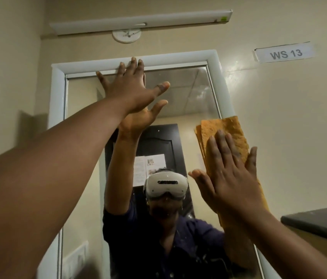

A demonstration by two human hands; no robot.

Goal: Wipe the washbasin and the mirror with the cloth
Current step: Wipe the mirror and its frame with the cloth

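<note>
two hands on one mirror

a tube light (140, 22) and a "ws 13" label (285, 53) sit on the wall above; a dark ledge (319, 222) juts in at right. our left hand (132, 91) lies flat, fingers spread, near the mirror (188, 93) top, seemingly touching the glass. our right hand (231, 178), fingers spread, presses the one orange cloth (223, 129) against the mirror's right edge.

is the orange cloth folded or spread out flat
Folded: the cloth shows layered edges at its upper left, pressed on the mirror by the right hand.

beige walls (279, 117), tube light (140, 22), dark counter (319, 222)
</note>
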